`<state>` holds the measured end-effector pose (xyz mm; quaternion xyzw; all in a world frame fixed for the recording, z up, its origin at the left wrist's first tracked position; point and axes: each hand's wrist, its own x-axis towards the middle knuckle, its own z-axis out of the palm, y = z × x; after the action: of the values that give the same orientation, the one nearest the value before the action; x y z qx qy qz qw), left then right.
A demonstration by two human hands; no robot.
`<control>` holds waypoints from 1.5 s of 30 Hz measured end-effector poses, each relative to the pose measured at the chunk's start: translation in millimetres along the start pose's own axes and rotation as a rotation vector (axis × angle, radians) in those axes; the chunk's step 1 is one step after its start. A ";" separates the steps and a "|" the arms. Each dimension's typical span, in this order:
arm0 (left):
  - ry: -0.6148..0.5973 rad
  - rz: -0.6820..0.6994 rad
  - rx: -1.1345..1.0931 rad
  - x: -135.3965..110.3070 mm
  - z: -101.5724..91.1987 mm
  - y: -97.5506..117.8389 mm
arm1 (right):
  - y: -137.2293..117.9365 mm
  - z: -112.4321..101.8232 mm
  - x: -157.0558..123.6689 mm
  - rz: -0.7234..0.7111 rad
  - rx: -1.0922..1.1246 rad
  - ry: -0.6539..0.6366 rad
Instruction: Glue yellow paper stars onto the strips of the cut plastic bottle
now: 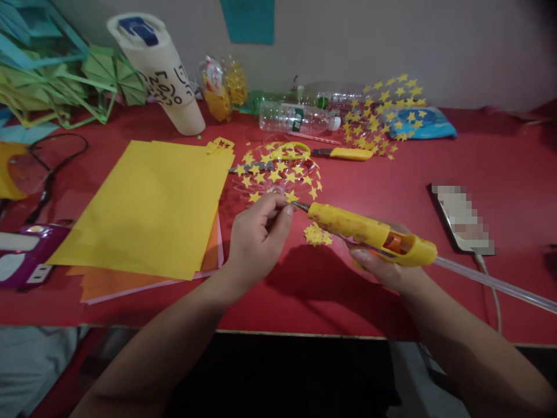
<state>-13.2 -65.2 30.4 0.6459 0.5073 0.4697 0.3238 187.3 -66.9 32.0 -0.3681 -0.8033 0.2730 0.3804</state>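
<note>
My left hand (pixel 256 241) pinches a small yellow paper star (pixel 291 197) between thumb and fingertips. Wrapped round the handle of a yellow hot glue gun (pixel 352 223) is my right hand (pixel 383 270). The gun's metal nozzle meets or nearly touches the star; a clear glue stick (pixel 496 283) sticks out of its back. Just beyond my left hand lies a clear plastic piece (pixel 276 188) cut into strips, dotted with yellow stars. A little heap of loose yellow stars (pixel 317 234) lies below the nozzle. The trigger is hidden by the gun.
Yellow paper sheets (pixel 143 203) cover the left of the red table. Behind are scissors (pixel 291 151), a utility knife (pixel 350 153), a plastic bottle (pixel 278 118), another star-covered piece (pixel 369 125) and a tall white tumbler (pixel 169 81). A phone (pixel 463 217) with a cable lies right.
</note>
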 end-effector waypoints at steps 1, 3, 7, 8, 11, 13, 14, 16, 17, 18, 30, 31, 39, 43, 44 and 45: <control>-0.001 -0.001 0.002 0.2 0.1 0.1 | -0.8 0.0 0.6 -0.004 -0.002 0.004; 0.000 -0.004 0.004 0.5 0.1 0.3 | -2.5 -0.1 1.8 0.005 -0.002 -0.003; -0.001 -0.019 0.002 0.7 0.3 0.1 | -4.5 -0.8 2.8 0.027 0.028 0.006; -0.002 -0.021 0.001 0.7 0.3 0.1 | -4.5 -0.9 2.6 0.028 0.033 0.013; -0.001 -0.022 0.003 0.8 0.2 0.5 | -4.3 -1.2 2.2 0.033 0.034 0.008; -0.002 -0.022 0.003 0.9 -0.1 0.7 | -4.1 -1.1 2.0 0.027 0.032 0.002; -0.004 -0.022 0.002 0.8 -0.3 0.8 | -3.9 -1.0 1.9 0.021 0.032 0.002; -0.006 -0.020 -0.001 0.7 -0.7 0.6 | -3.3 -0.5 1.6 0.014 0.029 0.005; -0.005 -0.018 -0.001 0.6 -0.8 0.5 | -2.8 -0.2 1.4 0.012 0.026 0.005; -0.005 -0.014 -0.001 0.6 -0.8 0.3 | -2.3 0.1 1.2 0.011 0.025 0.006; 0.012 0.024 0.017 1.2 0.3 -0.1 | -1.4 -0.1 2.9 -0.066 0.000 0.000; 0.013 0.029 0.018 1.1 0.3 0.0 | -1.5 -0.4 2.8 -0.073 -0.008 -0.002; 0.092 0.293 0.307 0.8 -0.7 -5.8 | -4.2 -1.9 3.0 -0.102 -0.117 0.025; 0.121 0.390 0.478 0.5 -1.5 -8.4 | -4.5 -3.4 2.0 -0.108 -0.274 0.023; 0.106 0.374 0.460 0.2 -1.4 -7.8 | -3.4 -4.5 1.9 -0.103 -0.311 0.051; 0.080 0.340 0.408 -0.2 -1.3 -6.7 | -1.8 -6.3 2.0 -0.094 -0.337 0.092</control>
<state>-16.8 -63.6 24.8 0.7546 0.4883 0.4303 0.0831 190.8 -65.4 37.7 -0.4008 -0.8358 0.0993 0.3618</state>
